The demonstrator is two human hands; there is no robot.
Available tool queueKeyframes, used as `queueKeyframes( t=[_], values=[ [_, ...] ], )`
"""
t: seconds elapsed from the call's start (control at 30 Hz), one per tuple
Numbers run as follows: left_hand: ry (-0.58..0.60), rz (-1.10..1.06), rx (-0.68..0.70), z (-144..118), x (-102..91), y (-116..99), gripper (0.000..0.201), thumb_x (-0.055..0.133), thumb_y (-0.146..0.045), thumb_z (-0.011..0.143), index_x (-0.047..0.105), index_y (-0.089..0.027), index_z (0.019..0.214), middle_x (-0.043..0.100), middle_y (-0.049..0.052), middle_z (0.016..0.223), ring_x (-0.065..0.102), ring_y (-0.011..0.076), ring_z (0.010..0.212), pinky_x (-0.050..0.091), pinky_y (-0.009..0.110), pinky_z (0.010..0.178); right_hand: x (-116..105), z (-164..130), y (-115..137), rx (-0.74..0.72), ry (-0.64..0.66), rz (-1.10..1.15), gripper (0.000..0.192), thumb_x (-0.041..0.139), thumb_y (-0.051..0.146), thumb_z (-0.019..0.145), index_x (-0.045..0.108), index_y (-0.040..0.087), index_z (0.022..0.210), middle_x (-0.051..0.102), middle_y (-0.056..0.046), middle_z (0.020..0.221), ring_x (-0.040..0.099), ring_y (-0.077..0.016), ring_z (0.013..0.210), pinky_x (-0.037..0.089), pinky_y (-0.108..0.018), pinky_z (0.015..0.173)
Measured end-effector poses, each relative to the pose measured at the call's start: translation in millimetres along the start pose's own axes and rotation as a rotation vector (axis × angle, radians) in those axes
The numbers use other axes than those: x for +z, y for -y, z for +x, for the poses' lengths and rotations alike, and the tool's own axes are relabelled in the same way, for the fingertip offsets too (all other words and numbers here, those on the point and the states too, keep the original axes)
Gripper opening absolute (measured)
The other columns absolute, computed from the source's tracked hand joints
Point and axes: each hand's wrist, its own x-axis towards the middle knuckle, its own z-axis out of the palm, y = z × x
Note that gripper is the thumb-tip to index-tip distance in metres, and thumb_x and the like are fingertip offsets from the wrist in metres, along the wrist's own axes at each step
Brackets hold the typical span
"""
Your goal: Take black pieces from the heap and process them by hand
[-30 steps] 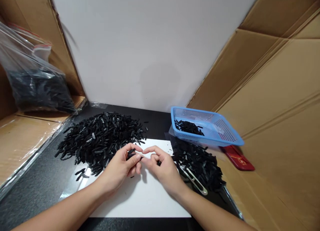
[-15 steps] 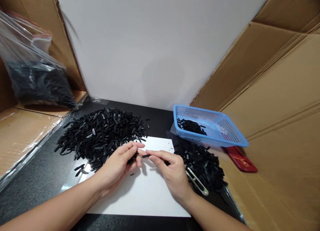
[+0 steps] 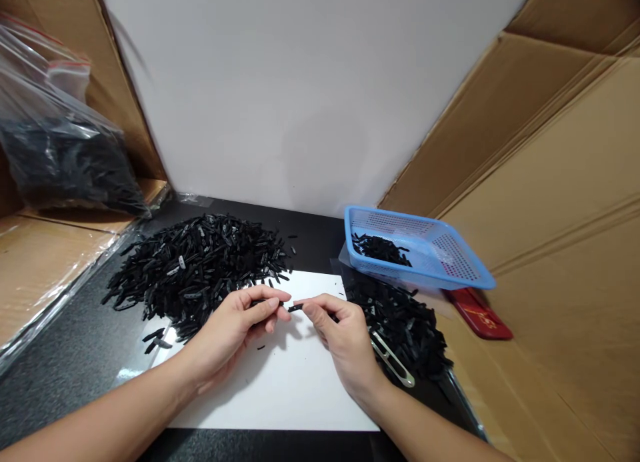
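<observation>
My left hand (image 3: 230,329) and my right hand (image 3: 340,339) meet over a white sheet (image 3: 280,389) on the dark table. The right thumb and forefinger pinch a small black plastic strip (image 3: 295,307). More small black pieces sit in the curled left fingers, whose tips almost touch the strip. A big heap of the same black strips (image 3: 200,265) lies just beyond my left hand. A smaller heap (image 3: 405,325) lies right of my right hand.
A blue perforated basket (image 3: 450,262) holding a few black pieces stands at the back right, above a red flat object (image 3: 480,319). Metal tweezers (image 3: 393,363) lie by the smaller heap. A clear bag of black parts (image 3: 60,155) rests on cardboard at left. Cardboard walls enclose both sides.
My right hand has drawn one black strip out from the left hand's fingers and the two hands have come slightly apart. The view shifted a little.
</observation>
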Motion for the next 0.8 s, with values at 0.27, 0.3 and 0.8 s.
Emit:
queueKeyframes(
  t=[0.27, 0.3, 0.8],
  values=[
    [0.014, 0.116, 0.026, -2.0, 3.3, 7.8, 0.026, 0.083, -0.033, 0.067, 0.07, -0.017, 0.081, 0.059, -0.003, 0.065, 0.04, 0.0095, 0.06, 0.027, 0.021, 0.057, 1.1, -2.6, 6.2, -0.043, -0.008, -0.092, 0.025, 0.068, 0.039, 0.08, 0.074, 0.017, 0.071, 0.048, 0.003, 0.053, 0.038, -0.0117, 0.051, 0.032, -0.025, 0.049],
    [-0.001, 0.13, 0.044, -2.2, 2.8, 9.7, 0.025, 0.083, -0.033, 0.066, 0.069, -0.017, 0.08, 0.057, -0.004, 0.063, 0.039, 0.0098, 0.059, 0.027, 0.021, 0.057, 2.3, -3.6, 7.7, -0.056, 0.0, -0.126, 0.023, 0.067, 0.037, 0.08, 0.072, 0.017, 0.07, 0.049, 0.003, 0.053, 0.039, -0.0123, 0.052, 0.033, -0.026, 0.05],
    [-0.002, 0.236, 0.092, -1.4, 4.7, 4.5, 0.025, 0.075, -0.04, 0.074, 0.069, -0.016, 0.071, 0.056, -0.002, 0.064, 0.035, 0.011, 0.059, 0.025, 0.023, 0.056, 3.9, -8.5, 11.4, -0.173, 0.025, -0.365, 0.015, 0.063, 0.03, 0.082, 0.067, 0.016, 0.077, 0.036, 0.009, 0.049, 0.035, -0.0101, 0.046, 0.028, -0.023, 0.048]
  ],
)
